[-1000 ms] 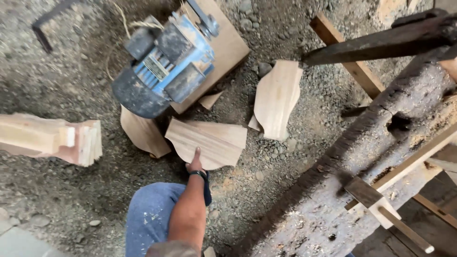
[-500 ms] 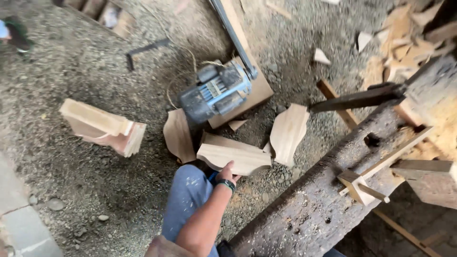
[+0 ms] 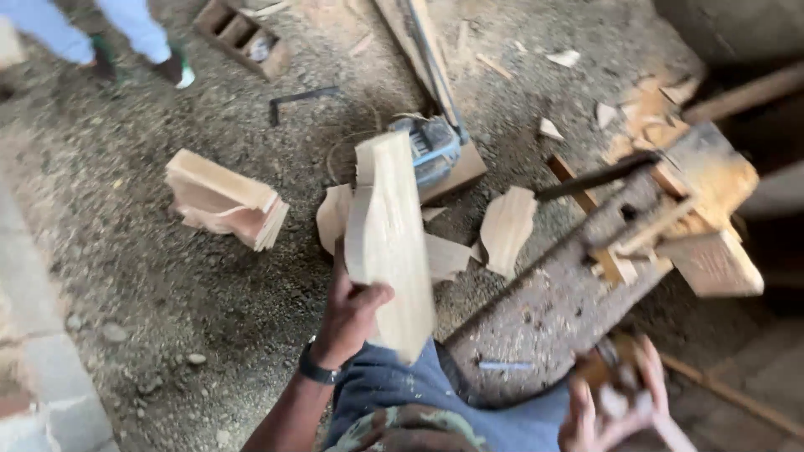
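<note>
Two cut boards (image 3: 507, 230) lie beyond left hand (image 3: 347, 314), fingers gripping wood plank (image 3: 389, 243).

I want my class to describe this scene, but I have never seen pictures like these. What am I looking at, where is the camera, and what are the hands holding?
The camera sits on a person's head, looking down at their own hands. The left hand grips a pale wooden board, lifted off the ground. The right hand holds something small and blurred; I cannot tell what. On the gravel floor lie more cut wood pieces, a wood stack and a blue power tool. A rough wooden beam is alongside. Another person's legs stand top left.
</note>
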